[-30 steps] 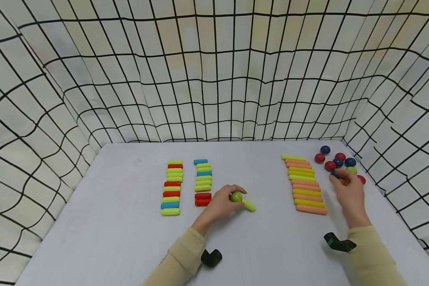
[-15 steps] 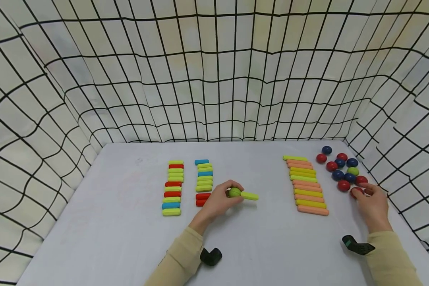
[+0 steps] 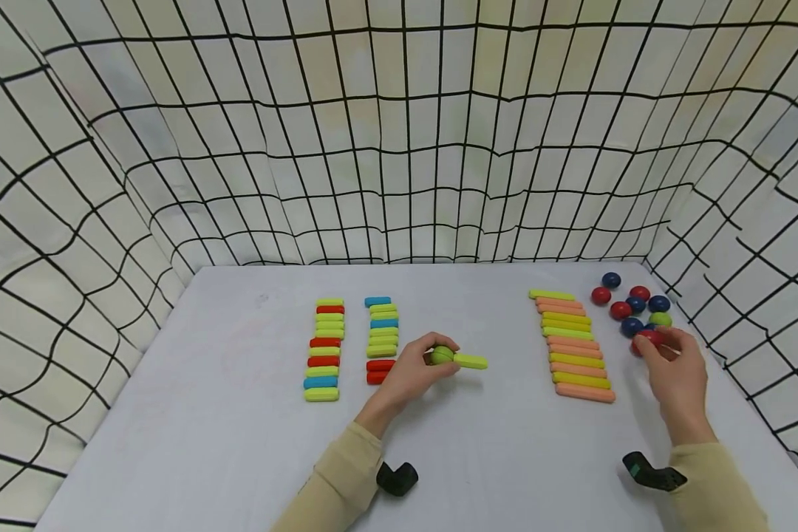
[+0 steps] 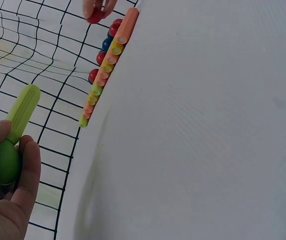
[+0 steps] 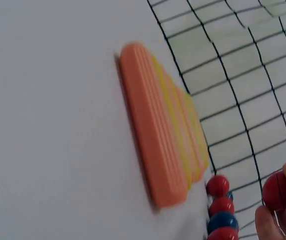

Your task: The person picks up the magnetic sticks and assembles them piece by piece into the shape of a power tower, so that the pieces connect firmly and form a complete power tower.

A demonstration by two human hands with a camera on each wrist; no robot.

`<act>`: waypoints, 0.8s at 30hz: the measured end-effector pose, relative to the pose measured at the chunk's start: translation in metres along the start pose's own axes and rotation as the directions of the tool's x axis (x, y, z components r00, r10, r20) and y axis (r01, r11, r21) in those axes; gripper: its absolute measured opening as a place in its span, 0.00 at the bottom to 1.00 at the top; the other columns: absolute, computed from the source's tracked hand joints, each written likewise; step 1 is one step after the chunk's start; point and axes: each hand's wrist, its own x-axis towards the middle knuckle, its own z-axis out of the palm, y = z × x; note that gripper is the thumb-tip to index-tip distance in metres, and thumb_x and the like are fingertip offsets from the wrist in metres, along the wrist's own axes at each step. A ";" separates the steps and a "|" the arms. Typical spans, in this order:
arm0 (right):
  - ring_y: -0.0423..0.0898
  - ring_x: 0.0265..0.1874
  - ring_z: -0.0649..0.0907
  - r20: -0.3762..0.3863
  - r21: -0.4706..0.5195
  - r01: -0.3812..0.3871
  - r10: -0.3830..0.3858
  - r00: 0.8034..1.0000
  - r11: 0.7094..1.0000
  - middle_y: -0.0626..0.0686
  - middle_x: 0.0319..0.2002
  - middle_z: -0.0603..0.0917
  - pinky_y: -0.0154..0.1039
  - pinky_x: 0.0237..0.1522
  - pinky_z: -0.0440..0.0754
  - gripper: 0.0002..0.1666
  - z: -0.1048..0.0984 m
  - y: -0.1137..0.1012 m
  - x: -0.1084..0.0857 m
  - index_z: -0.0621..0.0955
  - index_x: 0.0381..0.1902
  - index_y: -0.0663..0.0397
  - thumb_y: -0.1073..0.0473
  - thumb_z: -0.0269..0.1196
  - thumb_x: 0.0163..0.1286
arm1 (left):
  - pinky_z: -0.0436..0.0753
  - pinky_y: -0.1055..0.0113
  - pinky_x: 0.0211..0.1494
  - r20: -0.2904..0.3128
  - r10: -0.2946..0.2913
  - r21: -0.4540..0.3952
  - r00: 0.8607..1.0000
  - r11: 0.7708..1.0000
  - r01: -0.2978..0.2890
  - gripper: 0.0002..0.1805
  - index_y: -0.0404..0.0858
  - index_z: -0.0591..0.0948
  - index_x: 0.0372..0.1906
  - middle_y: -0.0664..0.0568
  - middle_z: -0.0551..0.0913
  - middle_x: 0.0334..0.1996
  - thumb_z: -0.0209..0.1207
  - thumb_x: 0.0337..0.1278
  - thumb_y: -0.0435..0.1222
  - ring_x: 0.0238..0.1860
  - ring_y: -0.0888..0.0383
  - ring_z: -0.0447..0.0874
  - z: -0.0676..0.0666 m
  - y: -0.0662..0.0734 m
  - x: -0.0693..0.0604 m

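My left hand [image 3: 412,373] grips a green ball [image 3: 442,355] above the table, with thumb and fingers around it. A lime-green stick [image 3: 471,361] juts from the ball to the right; in the left wrist view the thumb lies where stick and ball meet. At the far right, my right hand [image 3: 681,377] pinches a red ball [image 5: 276,191] between thumb and fingers. It hovers over a cluster of red, dark blue and green balls [image 3: 632,326], hiding some of them. Whether the red ball touches its neighbours, I cannot tell.
Two columns of short sticks, the outer [image 3: 323,342] and the inner [image 3: 382,331], lie left of centre. A row of longer orange, yellow and lime sticks [image 3: 575,360] lies beside the balls. Black netting [image 3: 412,170] over white sheets encloses the white table [image 3: 199,399].
My right hand left a dark blue ball in the cluster, took a red ball farther right, then brought it back leftward. The lime stick in my left hand swung from slanting downward to nearly level.
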 end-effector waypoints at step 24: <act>0.55 0.55 0.79 0.554 0.292 0.292 -0.410 0.725 0.911 0.56 0.58 0.76 0.35 0.49 0.82 0.32 0.086 -0.065 -0.083 0.72 0.63 0.56 0.48 0.66 0.66 | 0.81 0.64 0.51 0.010 0.017 -0.052 1.000 0.999 -0.016 0.15 0.40 0.79 0.52 0.49 0.77 0.49 0.64 0.61 0.36 0.43 0.54 0.80 0.006 0.008 -0.005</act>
